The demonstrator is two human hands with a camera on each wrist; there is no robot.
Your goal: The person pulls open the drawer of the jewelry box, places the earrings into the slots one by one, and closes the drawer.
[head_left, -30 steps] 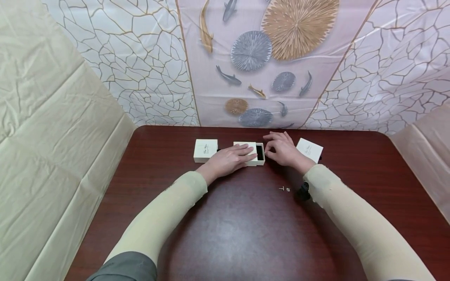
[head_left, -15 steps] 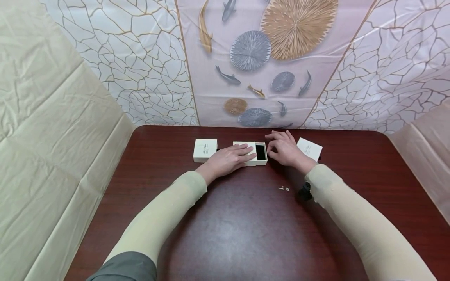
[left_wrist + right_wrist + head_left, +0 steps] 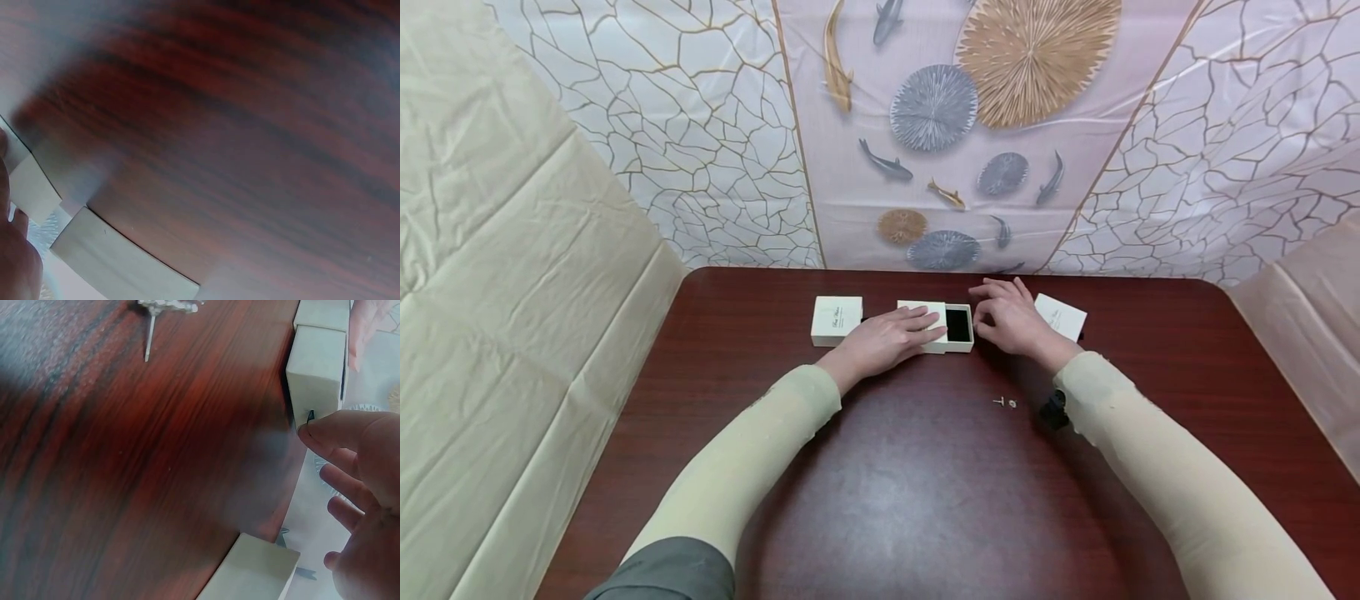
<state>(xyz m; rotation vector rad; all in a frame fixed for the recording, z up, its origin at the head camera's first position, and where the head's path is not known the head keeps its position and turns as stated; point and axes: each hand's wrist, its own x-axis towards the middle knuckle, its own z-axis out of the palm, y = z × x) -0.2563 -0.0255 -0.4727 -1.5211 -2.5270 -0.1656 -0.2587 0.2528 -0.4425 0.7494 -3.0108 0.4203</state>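
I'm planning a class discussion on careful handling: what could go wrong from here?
The right hand pinches the black tab on the drawer; pulled too far, the drawer might slip out of its cover, where the left hand rests. Two small jewellery pieces lie loose on the table; the right arm could brush them away. The rightmost box, close by the right wrist, might get bumped.
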